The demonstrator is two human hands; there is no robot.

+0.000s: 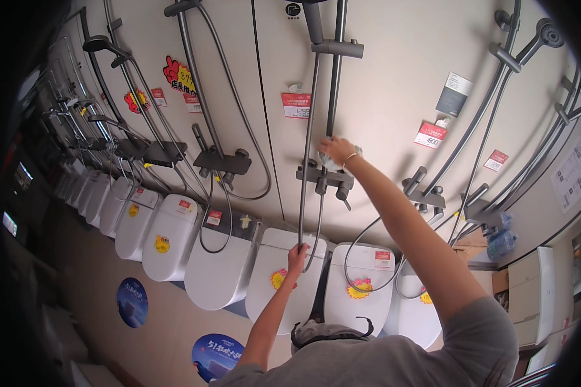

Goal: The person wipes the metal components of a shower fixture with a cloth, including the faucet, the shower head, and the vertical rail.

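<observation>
My right hand (340, 151) is closed on a crumpled pale cloth (327, 159) around the lower part of a dark grey shower riser pipe (336, 92), just above its mixer valve (331, 179). A bracelet circles that wrist. Lower down, my left hand (298, 257) grips the lower end of a long, straight grey hose or tube (309, 140), in front of a white toilet lid (271, 251); which of the two it is I cannot tell. A grey slider bracket (339, 48) sits high on the riser pipe. A red and white price tag (296, 105) is on the wall to the left.
Several more shower sets hang on both sides, one with a black mixer shelf (222, 162) and another with a hand shower (551, 35). Toilets stand in a row along the wall, among them one with a dark top panel (239, 225). Blue water bottles (502, 244) stand at the right.
</observation>
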